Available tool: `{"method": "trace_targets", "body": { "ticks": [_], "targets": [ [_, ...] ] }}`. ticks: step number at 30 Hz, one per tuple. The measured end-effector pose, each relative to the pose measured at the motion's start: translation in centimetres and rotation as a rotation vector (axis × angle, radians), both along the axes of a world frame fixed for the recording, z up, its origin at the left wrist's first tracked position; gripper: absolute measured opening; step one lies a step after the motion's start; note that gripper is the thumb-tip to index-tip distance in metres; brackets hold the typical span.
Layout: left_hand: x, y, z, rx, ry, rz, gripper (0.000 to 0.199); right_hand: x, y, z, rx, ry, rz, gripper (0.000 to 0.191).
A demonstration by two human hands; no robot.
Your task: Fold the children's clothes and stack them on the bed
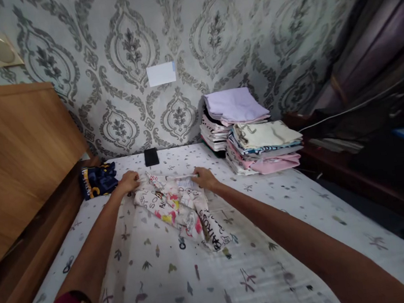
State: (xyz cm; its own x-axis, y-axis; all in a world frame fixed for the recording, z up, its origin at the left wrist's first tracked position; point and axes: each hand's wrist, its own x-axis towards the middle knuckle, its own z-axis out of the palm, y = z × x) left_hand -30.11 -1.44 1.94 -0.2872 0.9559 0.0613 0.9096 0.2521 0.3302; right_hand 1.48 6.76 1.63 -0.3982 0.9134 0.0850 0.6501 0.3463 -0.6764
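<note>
A white cloth garment (pixel 171 202) with black lettering and red and yellow patches lies crumpled on the printed white sheet (pixel 189 277), around the middle of the bed. My left hand (pixel 130 181) is closed on its upper left corner, fingers pinched together. At the upper right edge of the same cloth, my right hand (pixel 204 177) grips it between thumb and fingers. The upper edge runs fairly straight between both hands, while the lower part is bunched and trails toward the right.
Folded clothes stand in two stacks at the back right, one topped by lilac cloth (pixel 233 105), the other by cream cloth (pixel 268 133). A dark blue garment (pixel 99 180) and a black flat object (pixel 151 156) lie at the back. Wooden furniture (pixel 18 166) borders the left.
</note>
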Motion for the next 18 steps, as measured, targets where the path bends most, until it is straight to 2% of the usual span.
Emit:
{"method": "trace_targets", "body": {
  "ticks": [2,4,6,8,10,14,16,18],
  "targets": [
    [-0.3,-0.7,0.8,0.053,-0.06,-0.023,0.011,1.1,0.4,0.8,-0.011,0.091,-0.028,0.019],
    [-0.5,-2.2,2.3,0.13,-0.112,-0.028,0.007,2.9,0.3,2.5,-0.011,0.279,-0.043,0.023],
    [-0.2,-4.1,4.7,0.305,-0.225,-0.054,0.008,5.2,-0.2,4.7,0.017,0.516,-0.013,0.027],
    [0.6,-6.2,7.9,0.55,-0.392,-0.121,0.014,7.5,-1.3,7.5,0.118,0.668,0.039,0.031],
    [1.8,-8.3,11.6,0.761,-0.503,-0.196,0.021,9.5,-3.0,10.4,0.288,0.666,0.057,0.029],
    [5.1,-12.2,18.5,0.98,-0.461,-0.244,0.026,12.9,-7.2,15.7,0.609,0.561,-0.006,0.021],
    [6.7,-14.0,21.0,1.051,-0.427,-0.245,0.027,14.4,-9.1,17.9,0.744,0.513,-0.05,0.02],
    [8.2,-15.7,22.9,1.113,-0.378,-0.232,0.026,15.8,-10.7,19.8,0.867,0.476,-0.092,0.022]
  ]
}}
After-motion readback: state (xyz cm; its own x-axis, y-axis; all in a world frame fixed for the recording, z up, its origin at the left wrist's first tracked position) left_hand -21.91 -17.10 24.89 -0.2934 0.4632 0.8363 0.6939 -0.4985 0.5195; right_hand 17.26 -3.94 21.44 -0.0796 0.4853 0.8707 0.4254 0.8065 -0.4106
